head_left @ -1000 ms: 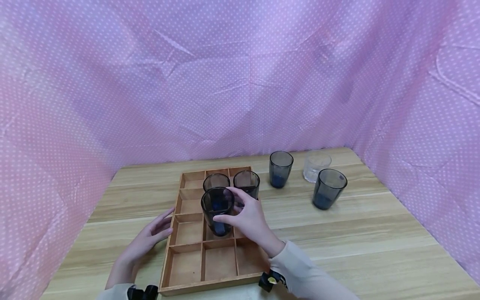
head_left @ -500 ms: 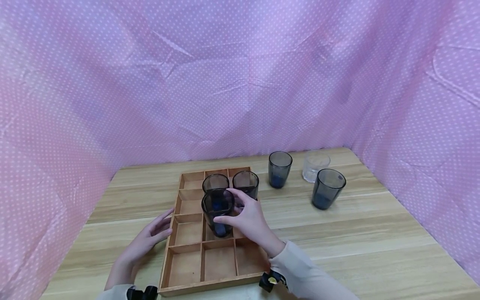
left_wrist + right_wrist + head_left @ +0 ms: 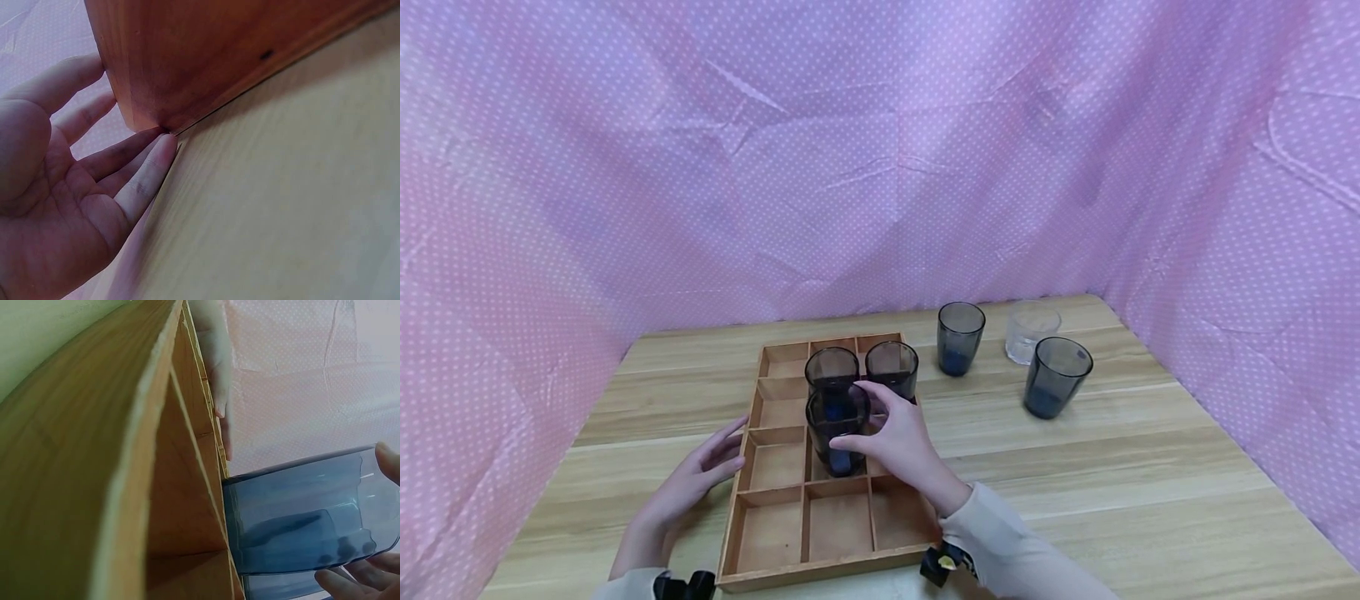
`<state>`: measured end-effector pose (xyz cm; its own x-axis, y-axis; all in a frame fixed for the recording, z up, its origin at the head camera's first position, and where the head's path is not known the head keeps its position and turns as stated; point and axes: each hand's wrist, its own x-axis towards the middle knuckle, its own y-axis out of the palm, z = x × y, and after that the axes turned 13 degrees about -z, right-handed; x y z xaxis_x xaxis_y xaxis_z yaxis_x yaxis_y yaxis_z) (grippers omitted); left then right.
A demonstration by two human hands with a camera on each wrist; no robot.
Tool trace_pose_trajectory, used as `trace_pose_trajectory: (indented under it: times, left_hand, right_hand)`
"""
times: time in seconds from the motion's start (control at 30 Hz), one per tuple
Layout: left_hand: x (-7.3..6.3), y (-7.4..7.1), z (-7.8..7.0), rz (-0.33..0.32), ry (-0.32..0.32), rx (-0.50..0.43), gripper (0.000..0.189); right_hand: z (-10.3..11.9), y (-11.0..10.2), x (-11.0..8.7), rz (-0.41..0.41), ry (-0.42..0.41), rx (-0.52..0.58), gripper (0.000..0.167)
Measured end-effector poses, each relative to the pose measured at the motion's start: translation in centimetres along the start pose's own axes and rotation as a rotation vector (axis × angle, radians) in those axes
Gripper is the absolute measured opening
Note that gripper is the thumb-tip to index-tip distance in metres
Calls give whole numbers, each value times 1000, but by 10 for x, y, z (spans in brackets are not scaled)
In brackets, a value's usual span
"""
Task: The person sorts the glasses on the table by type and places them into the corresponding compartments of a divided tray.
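Note:
My right hand (image 3: 904, 439) holds a dark tinted drinking glass (image 3: 824, 446) near its rim, thumb on the near side and fingers on the far side. The glass stands with its base down in the middle compartment of the third row from the back of a wooden divided tray (image 3: 775, 577). In the right wrist view the bottom of this glass (image 3: 287, 519) is below the tray's edge. My left hand (image 3: 695, 477) touches the tray's left side, fingers extended; the left wrist view shows its fingertips against the wooden wall (image 3: 169, 62).
Just behind, two more dark glasses, one in the middle (image 3: 832, 363) and one at the right (image 3: 892, 360), stand in the tray. On the table to the right are two dark glasses (image 3: 959, 342) (image 3: 1054, 383) and a clear glass (image 3: 1021, 337). A pink dotted cloth (image 3: 880, 208) surrounds the table.
The glass in my right hand has sunk slightly lower into its compartment, the hand moving down a little with it. My left hand has stayed at the tray's side.

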<state>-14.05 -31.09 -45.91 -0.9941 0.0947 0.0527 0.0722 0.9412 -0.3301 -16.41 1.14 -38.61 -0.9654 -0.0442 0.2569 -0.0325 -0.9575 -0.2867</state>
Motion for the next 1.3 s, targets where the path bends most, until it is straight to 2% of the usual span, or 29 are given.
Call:
trace_pose_trajectory:
  times: [0.37,0.63,0.77,0.87,1.1,1.3]
  left_hand:
    - [0,-2,1,-15,-49,27,64]
    - [-1,-3,0,7,4,18,64]
    - [0,-2,1,-3,-40,18,65]
    - [1,-2,2,-13,-64,27,65]
    - [1,0,2,-22,-64,46,64]
    - [0,0,1,-24,-67,39,64]
  right_hand:
    - [1,3,0,46,35,-11,71]
    - [-2,4,-3,95,70,-2,74]
    - [-3,5,-4,104,79,2,75]
    - [-4,6,-4,103,81,12,75]
    - [-8,7,-4,88,60,11,74]
    - [-8,5,-3,122,46,-18,74]
